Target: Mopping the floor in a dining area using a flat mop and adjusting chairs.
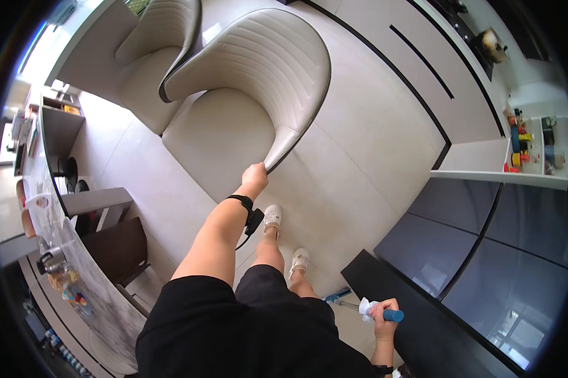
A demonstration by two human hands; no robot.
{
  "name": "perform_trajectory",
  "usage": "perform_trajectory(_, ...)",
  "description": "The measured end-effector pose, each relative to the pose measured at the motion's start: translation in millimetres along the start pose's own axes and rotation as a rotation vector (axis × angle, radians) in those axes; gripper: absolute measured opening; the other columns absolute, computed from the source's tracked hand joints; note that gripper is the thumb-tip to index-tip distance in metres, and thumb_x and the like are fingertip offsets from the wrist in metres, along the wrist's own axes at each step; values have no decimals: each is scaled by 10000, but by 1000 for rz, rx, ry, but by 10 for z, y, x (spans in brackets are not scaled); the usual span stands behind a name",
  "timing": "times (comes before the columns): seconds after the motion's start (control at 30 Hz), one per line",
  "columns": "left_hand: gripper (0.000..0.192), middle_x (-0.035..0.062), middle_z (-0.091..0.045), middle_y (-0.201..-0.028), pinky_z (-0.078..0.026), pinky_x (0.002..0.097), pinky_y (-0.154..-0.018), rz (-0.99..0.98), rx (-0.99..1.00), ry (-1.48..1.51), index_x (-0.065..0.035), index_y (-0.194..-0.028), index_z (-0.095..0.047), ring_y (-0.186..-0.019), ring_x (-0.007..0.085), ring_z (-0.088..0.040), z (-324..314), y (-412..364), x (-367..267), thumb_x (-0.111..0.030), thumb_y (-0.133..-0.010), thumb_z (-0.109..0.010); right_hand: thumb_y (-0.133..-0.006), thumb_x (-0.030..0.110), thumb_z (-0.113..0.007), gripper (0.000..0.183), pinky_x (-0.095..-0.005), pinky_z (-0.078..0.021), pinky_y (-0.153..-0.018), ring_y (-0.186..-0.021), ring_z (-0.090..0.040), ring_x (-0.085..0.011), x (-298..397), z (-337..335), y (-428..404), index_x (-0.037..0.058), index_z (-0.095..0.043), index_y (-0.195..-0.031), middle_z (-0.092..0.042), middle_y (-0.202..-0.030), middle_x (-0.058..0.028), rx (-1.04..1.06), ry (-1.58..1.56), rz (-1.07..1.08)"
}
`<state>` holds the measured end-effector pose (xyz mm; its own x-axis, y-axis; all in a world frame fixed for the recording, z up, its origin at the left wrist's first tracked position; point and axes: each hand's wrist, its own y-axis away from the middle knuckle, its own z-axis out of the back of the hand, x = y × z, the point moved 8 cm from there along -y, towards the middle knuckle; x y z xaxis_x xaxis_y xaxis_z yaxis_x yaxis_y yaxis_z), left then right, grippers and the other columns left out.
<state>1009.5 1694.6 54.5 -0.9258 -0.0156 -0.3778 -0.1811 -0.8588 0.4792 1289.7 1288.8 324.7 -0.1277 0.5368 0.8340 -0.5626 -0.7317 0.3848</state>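
Note:
My left hand grips the front end of the armrest edge of a beige upholstered chair, whose curved back has stitched lines. A second chair of the same kind stands against it at the upper left. At the lower right, my right hand is closed around a handle with a blue end, together with a crumpled white cloth or tissue. From that handle a metal pole runs left to a blue tool head near the floor, partly hidden by my shorts.
A marble-patterned counter curves along the left, with a dark brown chair beside it. Glossy grey-blue cabinet doors and a black panel stand at the right. Kitchen cabinets and a shelf with bottles are at the upper right.

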Motion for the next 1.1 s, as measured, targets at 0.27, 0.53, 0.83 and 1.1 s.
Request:
perform_trajectory(0.27, 158, 139, -634, -905, -494, 384, -768, 122, -20, -125, -105, -866, -647, -885, 299, -611, -117, 1111, 1045, -91, -776, -518, -839, 96, -511, 161, -260, -422, -523, -483, -441, -116, 60, 271, 202, 60, -381, -752, -417, -547, -22, 27, -126, 180)
perform_trajectory(0.53, 128, 109, -646, -852, -503, 358, -729, 415, -76, -284, -92, -768, -660, -848, 262, -626, -701, 2954, 2429, -81, -746, -534, -855, 119, -484, 174, -226, -372, -470, -463, -388, -97, 122, 702, 554, 79, -353, -748, -373, -533, -10, 183, -192, 370)
perform_trajectory(0.83, 106, 115, -640, -792, -516, 368, -661, 442, -114, -174, -75, -760, -632, -791, 259, -632, -2141, 5072, 2442, -59, -733, -531, -867, 117, -464, 181, -210, -343, -467, -477, -364, -80, 178, 786, 639, 82, -334, -745, -350, -535, -5, 316, -195, 450)
perform_trajectory(1.1, 151, 113, -647, -810, -514, 378, -651, 588, -101, -87, -91, -765, -646, -782, 267, -640, -2389, 6151, 2500, -64, -758, -498, -868, 113, -488, 176, -205, -359, -483, -499, -383, -76, 163, 749, 571, 85, -364, -746, -366, -563, -3, 373, -219, 451)
